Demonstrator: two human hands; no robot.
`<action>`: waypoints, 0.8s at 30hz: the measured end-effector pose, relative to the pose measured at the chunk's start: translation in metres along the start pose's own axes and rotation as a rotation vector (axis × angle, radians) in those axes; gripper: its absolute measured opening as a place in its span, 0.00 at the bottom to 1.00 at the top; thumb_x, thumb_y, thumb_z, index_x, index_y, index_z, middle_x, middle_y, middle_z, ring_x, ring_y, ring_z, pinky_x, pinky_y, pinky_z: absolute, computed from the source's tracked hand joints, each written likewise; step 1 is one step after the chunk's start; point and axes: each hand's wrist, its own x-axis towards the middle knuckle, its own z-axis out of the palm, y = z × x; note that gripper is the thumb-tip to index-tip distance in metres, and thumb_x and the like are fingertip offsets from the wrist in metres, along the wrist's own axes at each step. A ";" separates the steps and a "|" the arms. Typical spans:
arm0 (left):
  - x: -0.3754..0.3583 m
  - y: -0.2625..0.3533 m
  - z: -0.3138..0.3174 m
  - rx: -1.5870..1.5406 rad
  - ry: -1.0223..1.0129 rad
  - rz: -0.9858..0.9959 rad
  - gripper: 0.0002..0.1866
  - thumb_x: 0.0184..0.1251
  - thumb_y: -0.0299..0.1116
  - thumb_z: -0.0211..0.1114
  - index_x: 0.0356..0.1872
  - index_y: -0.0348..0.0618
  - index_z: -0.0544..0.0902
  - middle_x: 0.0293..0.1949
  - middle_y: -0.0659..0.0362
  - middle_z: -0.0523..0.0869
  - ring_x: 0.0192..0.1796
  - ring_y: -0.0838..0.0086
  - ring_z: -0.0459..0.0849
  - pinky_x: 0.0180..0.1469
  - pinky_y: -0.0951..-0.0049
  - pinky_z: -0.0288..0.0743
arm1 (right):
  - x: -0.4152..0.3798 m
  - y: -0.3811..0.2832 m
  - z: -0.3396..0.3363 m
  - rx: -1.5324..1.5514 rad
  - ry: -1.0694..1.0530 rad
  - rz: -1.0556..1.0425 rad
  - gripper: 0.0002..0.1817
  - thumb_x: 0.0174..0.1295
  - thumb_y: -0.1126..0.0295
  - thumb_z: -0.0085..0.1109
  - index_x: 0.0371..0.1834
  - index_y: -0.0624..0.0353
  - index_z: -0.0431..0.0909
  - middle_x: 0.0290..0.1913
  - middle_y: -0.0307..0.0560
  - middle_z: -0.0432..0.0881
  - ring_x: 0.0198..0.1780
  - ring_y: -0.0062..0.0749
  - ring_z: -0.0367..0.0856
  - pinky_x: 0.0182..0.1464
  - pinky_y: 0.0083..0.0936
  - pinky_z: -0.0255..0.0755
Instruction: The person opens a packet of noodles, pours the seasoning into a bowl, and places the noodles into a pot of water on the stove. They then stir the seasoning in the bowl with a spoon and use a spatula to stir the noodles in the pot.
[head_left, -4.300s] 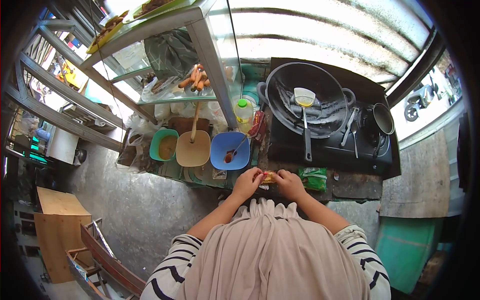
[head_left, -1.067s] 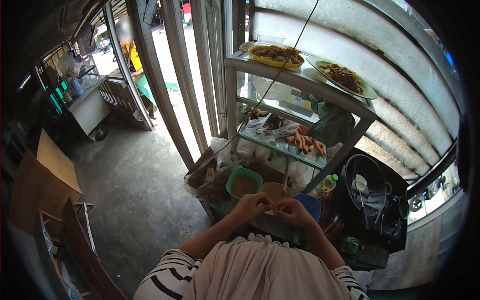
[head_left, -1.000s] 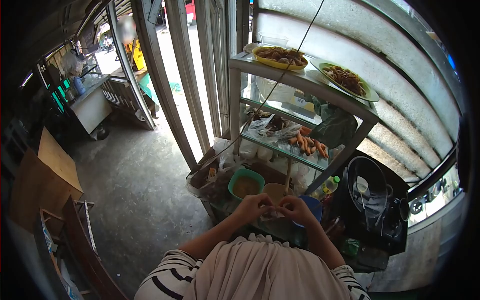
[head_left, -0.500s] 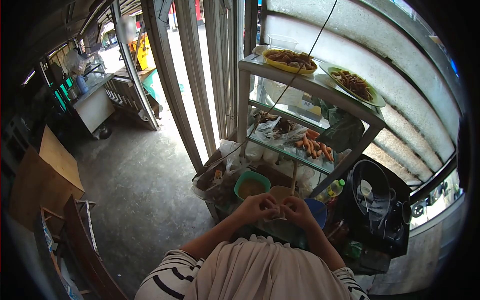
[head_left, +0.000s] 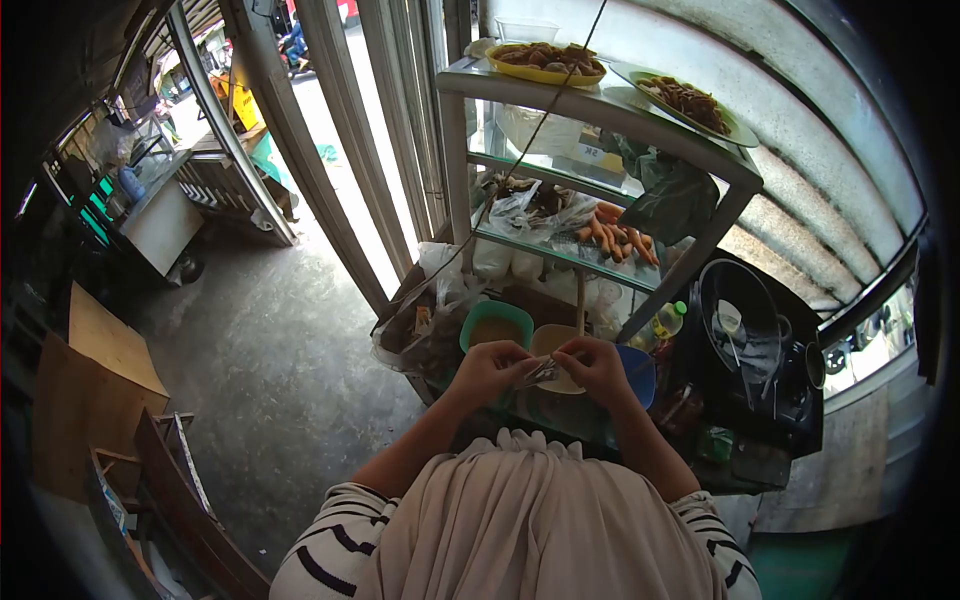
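A small packet (head_left: pixel 541 371) sits pinched between both hands, held in the air above the counter (head_left: pixel 560 425) and in front of the tan bowl (head_left: pixel 556 345). The left hand (head_left: pixel 488 368) has its grip closed on the packet's 9 o'clock end, and the right hand (head_left: pixel 597 366) is grasping its 3 o'clock end, fingertips nearly touching. Half a second ago the hands were pressed tighter together and hid the packet; now they have spread a little and its crinkled wrapper shows between them, which suggests it is being pulled or torn open. At 10 o'clock of the hands is the green bowl (head_left: pixel 496 325); at 3 o'clock, the blue bowl (head_left: pixel 640 372). Further toward 2 o'clock, the black wok (head_left: pixel 745 320) rests on the stove.
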 end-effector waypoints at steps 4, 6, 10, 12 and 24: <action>0.004 0.005 0.007 -0.441 -0.084 -0.173 0.18 0.64 0.40 0.64 0.50 0.39 0.79 0.40 0.63 0.84 0.39 0.80 0.82 0.42 0.80 0.75 | -0.002 0.002 0.003 0.133 0.059 0.078 0.11 0.58 0.66 0.63 0.35 0.63 0.81 0.26 0.36 0.81 0.22 0.12 0.73 0.23 0.13 0.65; 0.006 0.000 0.016 -0.468 -0.088 -0.146 0.19 0.65 0.40 0.64 0.51 0.37 0.78 0.39 0.62 0.84 0.38 0.79 0.82 0.42 0.79 0.76 | -0.003 0.002 0.003 0.251 0.026 0.125 0.13 0.58 0.64 0.63 0.37 0.64 0.79 0.27 0.36 0.80 0.23 0.13 0.73 0.24 0.13 0.65; 0.011 -0.003 0.023 -0.536 -0.067 -0.124 0.18 0.67 0.39 0.62 0.50 0.34 0.78 0.38 0.60 0.84 0.38 0.80 0.83 0.40 0.81 0.77 | -0.002 0.008 -0.006 0.492 0.001 0.174 0.15 0.59 0.63 0.62 0.39 0.66 0.79 0.27 0.37 0.80 0.23 0.14 0.73 0.24 0.13 0.65; 0.012 -0.001 0.024 -0.576 -0.053 -0.162 0.18 0.67 0.39 0.62 0.50 0.34 0.78 0.39 0.59 0.84 0.38 0.79 0.83 0.40 0.82 0.77 | -0.002 0.012 -0.008 0.375 0.011 0.166 0.14 0.60 0.63 0.62 0.41 0.64 0.79 0.26 0.37 0.80 0.22 0.13 0.72 0.24 0.12 0.64; 0.011 0.009 0.028 0.164 -0.059 0.136 0.11 0.61 0.32 0.66 0.42 0.39 0.82 0.37 0.57 0.86 0.36 0.74 0.84 0.39 0.75 0.76 | -0.009 -0.003 -0.014 -0.344 -0.046 -0.122 0.10 0.51 0.67 0.66 0.35 0.60 0.84 0.30 0.45 0.81 0.27 0.29 0.79 0.31 0.23 0.71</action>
